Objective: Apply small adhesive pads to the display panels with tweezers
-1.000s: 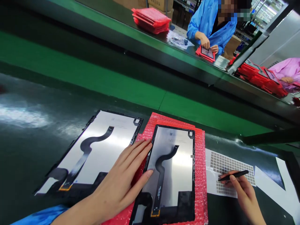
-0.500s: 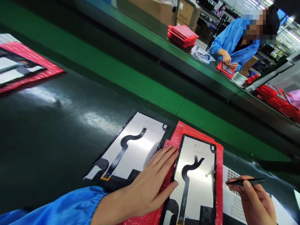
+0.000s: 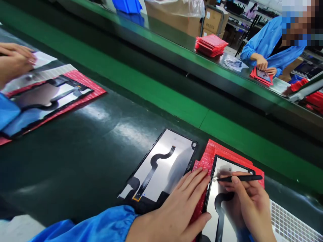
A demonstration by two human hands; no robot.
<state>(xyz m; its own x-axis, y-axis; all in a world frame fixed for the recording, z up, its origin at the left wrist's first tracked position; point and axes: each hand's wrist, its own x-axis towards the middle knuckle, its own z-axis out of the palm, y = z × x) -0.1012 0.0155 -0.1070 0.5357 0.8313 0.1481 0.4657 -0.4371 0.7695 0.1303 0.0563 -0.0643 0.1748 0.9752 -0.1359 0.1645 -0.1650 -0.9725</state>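
My right hand (image 3: 248, 198) grips black tweezers (image 3: 242, 178) and holds them level over the upper part of a display panel (image 3: 212, 218). Their tip is at the panel's left edge, with a small pale bit there that I cannot make out. Fingers stretched out, my left hand (image 3: 176, 205) lies on the red bubble wrap (image 3: 208, 151) along that same edge. The panel rests on the red wrap, its silvery back up, with a curved black ribbon cable (image 3: 220, 215) partly behind my right hand. A second display panel (image 3: 161, 168) with a similar cable lies left of it.
A sheet with a grid of small white squares (image 3: 292, 215) lies at the right. At far left, another person's hands (image 3: 15, 60) are near a panel on red wrap (image 3: 98, 89). Across the green strip (image 3: 161, 92), a co-worker in blue (image 3: 264, 37) handles a device beside stacked red wraps (image 3: 212, 43).
My right hand has moved left with the tweezers, from beside the panel to over it. The view has shifted left, and another person's hands now show at far left. My left hand stays flat.
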